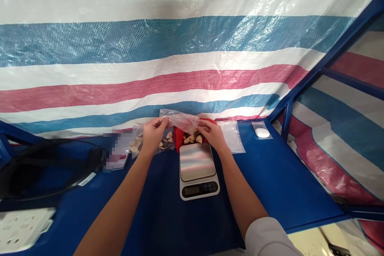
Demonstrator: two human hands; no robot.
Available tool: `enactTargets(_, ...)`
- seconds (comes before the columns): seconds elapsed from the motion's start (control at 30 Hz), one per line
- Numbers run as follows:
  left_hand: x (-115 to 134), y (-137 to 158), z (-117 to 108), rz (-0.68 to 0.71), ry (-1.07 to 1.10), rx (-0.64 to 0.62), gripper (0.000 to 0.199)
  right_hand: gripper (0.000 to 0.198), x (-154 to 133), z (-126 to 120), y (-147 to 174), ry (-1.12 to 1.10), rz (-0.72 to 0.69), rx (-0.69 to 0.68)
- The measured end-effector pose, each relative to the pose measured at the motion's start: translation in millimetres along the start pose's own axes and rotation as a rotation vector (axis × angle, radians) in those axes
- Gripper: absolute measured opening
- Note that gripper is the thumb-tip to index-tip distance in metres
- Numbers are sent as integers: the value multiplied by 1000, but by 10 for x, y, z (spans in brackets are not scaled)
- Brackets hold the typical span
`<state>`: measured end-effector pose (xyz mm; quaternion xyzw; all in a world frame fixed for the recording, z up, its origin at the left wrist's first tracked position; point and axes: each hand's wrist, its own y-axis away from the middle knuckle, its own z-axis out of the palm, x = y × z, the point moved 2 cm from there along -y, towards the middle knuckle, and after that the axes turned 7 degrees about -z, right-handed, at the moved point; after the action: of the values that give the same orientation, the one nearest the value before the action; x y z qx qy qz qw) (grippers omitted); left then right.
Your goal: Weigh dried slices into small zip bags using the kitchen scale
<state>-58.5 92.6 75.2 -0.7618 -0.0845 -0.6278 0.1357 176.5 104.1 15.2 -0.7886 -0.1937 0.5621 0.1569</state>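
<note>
A clear plastic bag (pixel 181 121) is stretched between my two hands above the back of the blue table. My left hand (pixel 153 133) pinches its left edge. My right hand (pixel 212 134) has its fingers closed at the bag's right end. Below the bag, pale dried slices (pixel 192 139) lie in an opened red bag (pixel 179 139), partly hidden by my hands. More pale pieces sit in another clear bag (pixel 136 144) behind and beside my left hand. Between my forearms is a white kitchen scale (pixel 198 164) with a bare metal plate; its display shows no readable figure.
Flat clear bags (pixel 235 138) lie right of my right hand, and a small bag with a white oval object (pixel 262 132) is farther right. At left are a black strapped device (pixel 51 164) and a white power strip (pixel 24 228). Striped sheeting (pixel 168 40) closes the back.
</note>
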Motion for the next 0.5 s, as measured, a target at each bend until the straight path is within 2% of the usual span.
enactTargets(0.23,-142,323,171,-140,353,18,29,32,-112,-130,245,-116,52,149)
enactTargets(0.5,-310,745,360,-260,639,-24,35,43,-149,-126,510,-180,23,160)
